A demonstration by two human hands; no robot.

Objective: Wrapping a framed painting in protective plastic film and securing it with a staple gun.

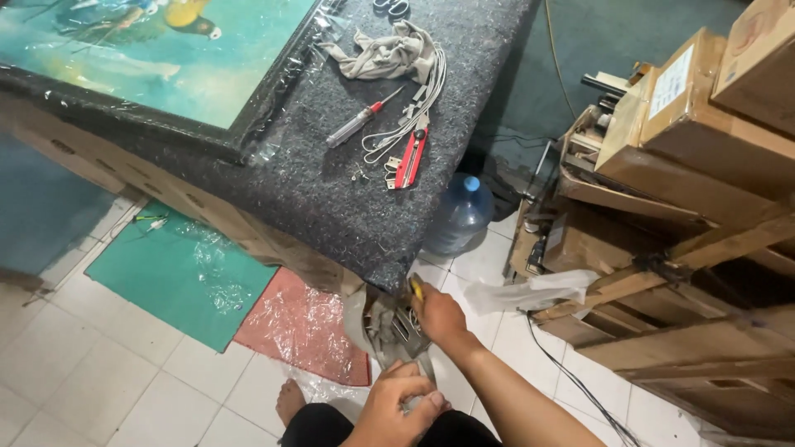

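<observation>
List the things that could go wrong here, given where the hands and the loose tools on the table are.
1. The right hand reaches into the grey bag under the table corner while gripping a yellow-handled tool; metal parts in there might nick fingers.
2. The red utility knife and screwdriver lie near the table edge above the hands; a bump could drop them.
3. A bare foot rests on loose plastic sheeting, which may slip.

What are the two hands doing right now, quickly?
Left hand: fingers curled shut around something grey; what it is cannot be told.
Right hand: closed on a yellow-handled tool, reaching into a grey pouch under the table corner.
</observation>
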